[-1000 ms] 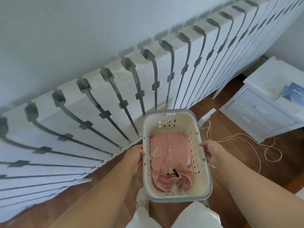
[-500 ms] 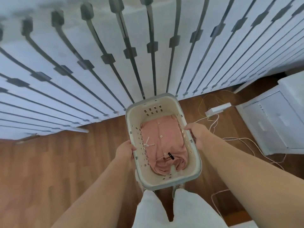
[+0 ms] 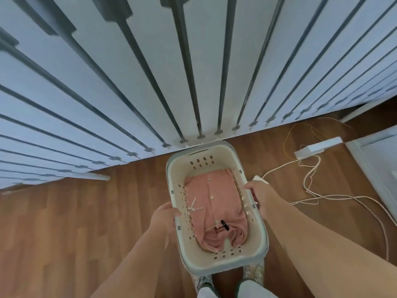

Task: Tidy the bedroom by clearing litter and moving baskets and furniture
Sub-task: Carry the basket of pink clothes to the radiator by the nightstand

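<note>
Cream plastic basket (image 3: 217,262) is held over the wooden floor (image 3: 64,233), and its underside is hidden. The left hand (image 3: 164,218) and right hand (image 3: 261,195) are closed on its long rims, fingers curled over. A pink garment (image 3: 214,211) is folded inside. White slatted panels (image 3: 129,82) stand just behind; a power strip (image 3: 318,147) and cables (image 3: 322,197) lie to the right.

White slatted panel (image 3: 150,82) stands on wood floor (image 3: 64,233); white cabinet (image 3: 378,168) at right.
</note>
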### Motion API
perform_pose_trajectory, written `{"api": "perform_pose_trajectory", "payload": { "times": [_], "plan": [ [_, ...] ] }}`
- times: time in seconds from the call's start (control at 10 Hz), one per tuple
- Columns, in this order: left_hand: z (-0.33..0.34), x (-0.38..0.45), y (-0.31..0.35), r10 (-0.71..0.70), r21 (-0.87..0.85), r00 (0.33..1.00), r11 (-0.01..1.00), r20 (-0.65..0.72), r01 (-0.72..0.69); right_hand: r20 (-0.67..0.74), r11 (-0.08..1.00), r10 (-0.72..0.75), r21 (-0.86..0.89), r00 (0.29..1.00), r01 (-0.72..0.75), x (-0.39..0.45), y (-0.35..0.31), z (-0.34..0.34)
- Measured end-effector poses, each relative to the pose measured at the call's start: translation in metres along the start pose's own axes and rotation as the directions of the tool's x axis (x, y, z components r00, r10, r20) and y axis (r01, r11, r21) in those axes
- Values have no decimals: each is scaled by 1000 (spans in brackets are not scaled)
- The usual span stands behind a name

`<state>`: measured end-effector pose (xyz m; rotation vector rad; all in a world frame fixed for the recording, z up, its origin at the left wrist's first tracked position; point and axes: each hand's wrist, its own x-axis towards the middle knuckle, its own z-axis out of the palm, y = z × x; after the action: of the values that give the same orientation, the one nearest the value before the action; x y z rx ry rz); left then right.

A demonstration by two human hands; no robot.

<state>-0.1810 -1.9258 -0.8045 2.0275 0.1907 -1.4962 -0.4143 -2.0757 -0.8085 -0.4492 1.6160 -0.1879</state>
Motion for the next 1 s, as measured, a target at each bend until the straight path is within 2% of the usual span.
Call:
{"api": "perform_pose_trajectory", "payload": {
  "times": [0.1,0.3,0.5,0.6,0.8,1.0],
  "plan": [
    [9,48,-10,4,31,1000,1000,-1,-4,32,998,-33,-59,999,35,54,13,13],
    [35,141,-27,27,65,999,998,-21,-26,-42,988,-101,-125,994,95,151,40,31],
    [64,232,-29,38,-12,999,999,5,-38,-134,999,-42,-14,990,41,230,42,33],
    [75,262,-18,91,-56,995,994,37,-89,-107,999,-43,-13,993,42,258,32,36],
    [101,294,10,110,2,993,994,46,-111,-95,990,-136,-39,986,133,299,3,41],
    [117,266,15,116,-21,993,993,28,-115,-97,980,-154,-140,983,140,269,-7,49]
  ]
}}
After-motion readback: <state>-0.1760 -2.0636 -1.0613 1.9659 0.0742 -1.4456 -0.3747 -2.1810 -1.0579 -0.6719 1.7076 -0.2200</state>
